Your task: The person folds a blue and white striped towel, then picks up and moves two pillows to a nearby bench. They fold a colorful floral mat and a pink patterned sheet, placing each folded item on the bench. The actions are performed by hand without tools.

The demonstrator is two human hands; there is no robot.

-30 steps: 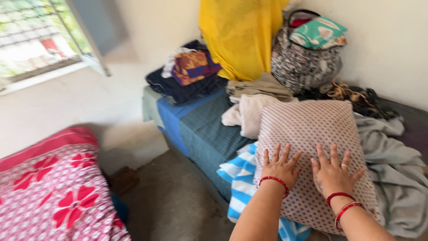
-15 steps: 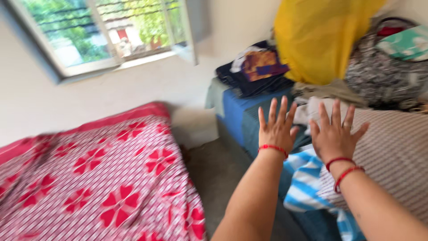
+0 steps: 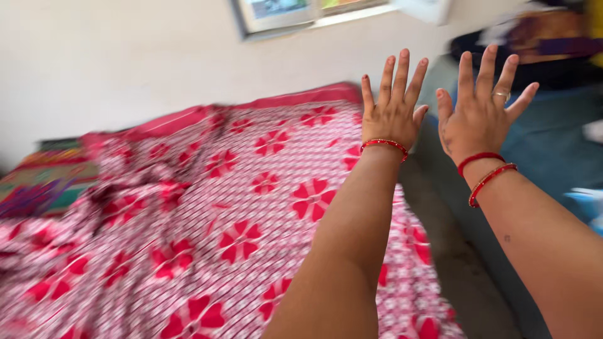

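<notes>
My left hand (image 3: 392,107) is raised in the air with fingers spread, holding nothing; a red bangle sits on its wrist. Beside it my right hand (image 3: 480,113) is also lifted with fingers apart and empty, with two red bangles on the wrist and a ring on one finger. Both hang above the right edge of a bed covered by a rumpled pink-and-white sheet with red flowers (image 3: 207,213). The view is blurred by motion.
A strip of grey floor (image 3: 465,270) runs between the flowered bed and a second bed with a blue cover (image 3: 553,150) at the right. A pile of dark clothes (image 3: 534,44) lies at the top right. A window (image 3: 295,12) is in the white wall.
My hands have lifted off the dotted pillow and swung left with my head. The pillow and clothes piles have left the view; the flowered bed now fills it.
</notes>
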